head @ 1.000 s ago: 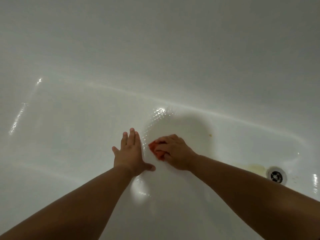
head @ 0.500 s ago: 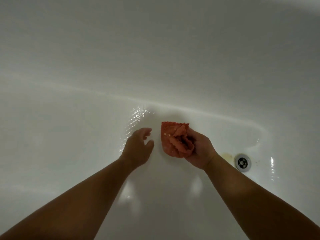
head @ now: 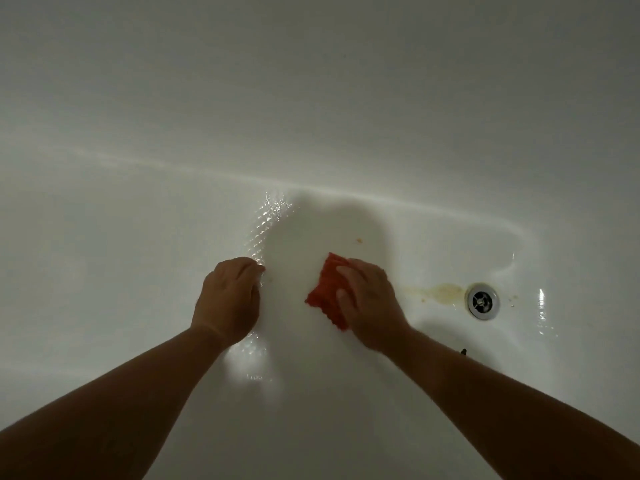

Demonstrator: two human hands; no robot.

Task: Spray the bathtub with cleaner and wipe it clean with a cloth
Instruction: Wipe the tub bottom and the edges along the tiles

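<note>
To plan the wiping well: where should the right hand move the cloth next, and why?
Probably slide the cloth, pressed under the right hand, rightward toward the drain: a yellowish stain lies on the bathtub floor beside the drain, apart from the cloth, seemingly not yet wiped.

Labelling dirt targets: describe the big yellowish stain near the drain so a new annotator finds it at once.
On the white bathtub floor, find the round metal drain at the right. The stain is the yellowish-brown smear just left of it, trailing toward the right hand on the orange cloth. Unlike the tiny orange speck farther up, it is broad and elongated.
</note>
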